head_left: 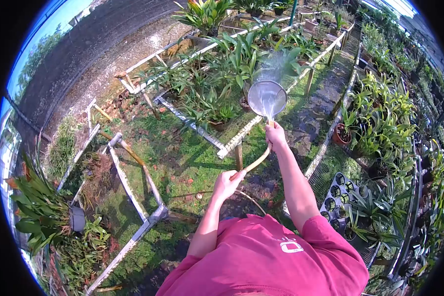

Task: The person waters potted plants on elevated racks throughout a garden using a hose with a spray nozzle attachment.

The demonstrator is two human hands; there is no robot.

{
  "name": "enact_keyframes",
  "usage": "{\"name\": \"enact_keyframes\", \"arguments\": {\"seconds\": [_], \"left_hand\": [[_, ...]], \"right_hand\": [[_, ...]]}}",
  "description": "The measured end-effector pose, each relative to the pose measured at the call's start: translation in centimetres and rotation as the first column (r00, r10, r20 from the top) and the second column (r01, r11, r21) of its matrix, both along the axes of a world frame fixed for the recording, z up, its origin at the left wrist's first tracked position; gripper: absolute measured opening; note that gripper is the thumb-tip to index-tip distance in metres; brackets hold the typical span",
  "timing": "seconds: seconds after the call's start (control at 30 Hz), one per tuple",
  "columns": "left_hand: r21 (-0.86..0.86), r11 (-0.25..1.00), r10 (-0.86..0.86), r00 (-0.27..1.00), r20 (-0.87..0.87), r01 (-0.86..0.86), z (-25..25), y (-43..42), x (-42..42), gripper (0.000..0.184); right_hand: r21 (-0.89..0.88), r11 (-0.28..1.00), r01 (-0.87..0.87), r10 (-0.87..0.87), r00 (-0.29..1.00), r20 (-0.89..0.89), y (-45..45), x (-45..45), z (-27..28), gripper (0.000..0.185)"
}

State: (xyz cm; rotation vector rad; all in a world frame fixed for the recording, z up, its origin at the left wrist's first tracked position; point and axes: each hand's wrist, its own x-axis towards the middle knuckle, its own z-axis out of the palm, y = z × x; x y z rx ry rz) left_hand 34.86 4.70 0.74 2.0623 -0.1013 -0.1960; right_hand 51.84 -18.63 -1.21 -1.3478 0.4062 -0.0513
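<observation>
A tan garden hose (259,160) runs between my two hands. My right hand (275,135) is closed around the hose near its outlet end, with my arm stretched forward. Just beyond that hand is a round, dark-rimmed mesh disc like a strainer (267,98); how it is fixed or held is hidden by my fingers. Water streams from the outlet across the disc, and fine spray flies past its far side towards the potted plants (239,61). Lower and closer to my body, my left hand (228,183) grips the hose, whose tail curves down beside my shirt.
A white-edged bench frame (192,123) holding leafy plants stands ahead. Another frame (133,187) and a large potted plant (76,219) are at left. On the right are a brown pot (341,134), a pot tray (335,197) and dense plants beside a mossy path (320,108).
</observation>
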Motion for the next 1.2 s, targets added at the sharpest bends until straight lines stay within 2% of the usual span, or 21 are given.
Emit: {"name": "enact_keyframes", "arguments": {"seconds": [0.1,0.3,0.47,0.6,0.73,0.77,0.87,1.0,1.03,1.13,1.2], "left_hand": [[-0.055,0.997,0.063,0.998,0.022,-0.062,-0.3,2.3,-0.6,0.042],[-0.115,0.975,0.200,0.977,0.077,-0.190,0.5,7.5,-1.1,0.041],[-0.111,0.962,0.255,0.966,0.032,-0.250,0.7,10.8,-2.1,0.041],[-0.147,0.947,0.289,0.957,0.005,-0.285,-0.5,12.9,-2.5,0.042],[-0.089,0.947,0.309,0.951,0.010,-0.307,-1.0,14.0,-3.0,0.042],[-0.082,0.952,0.296,0.955,-0.004,-0.295,-1.5,14.0,-3.0,0.042],[-0.114,0.967,0.229,0.973,-0.022,-0.229,-1.9,13.1,-2.6,0.042],[-0.101,0.994,0.037,0.997,-0.064,-0.043,-1.5,10.3,-1.8,0.045],[-0.105,0.994,-0.010,0.999,-0.042,0.006,-0.4,9.1,-1.8,0.043],[-0.110,0.979,-0.178,0.984,-0.031,0.174,-1.2,5.6,-0.9,0.045],[-0.056,0.957,-0.287,0.957,-0.037,0.285,0.0,3.0,-1.0,0.049]], "right_hand": [[-0.055,0.998,-0.014,0.016,0.999,0.043,3.5,0.7,1.1,0.020],[-0.038,0.996,-0.079,0.081,0.994,0.074,10.4,2.3,2.7,0.023],[-0.079,0.980,-0.185,0.187,0.982,0.010,14.8,2.3,2.9,0.024],[-0.156,0.977,-0.148,0.142,0.989,-0.047,17.4,2.3,1.2,0.023],[-0.143,0.988,-0.050,0.056,0.998,0.034,18.3,1.3,0.9,0.026],[-0.086,0.996,-0.007,0.008,1.000,0.011,18.2,0.4,1.9,0.027],[-0.094,0.994,0.049,-0.049,0.999,-0.001,15.8,-0.3,1.5,0.027],[-0.079,0.973,0.217,-0.214,0.976,0.046,10.3,-2.1,0.0,0.026],[-0.061,0.964,0.258,-0.259,0.966,-0.009,8.6,-3.4,0.6,0.026],[-0.072,0.903,0.423,-0.425,0.905,-0.014,3.2,-7.0,1.4,0.026],[-0.065,0.838,0.542,-0.540,0.840,0.048,-0.6,-9.8,1.8,0.025]]}}
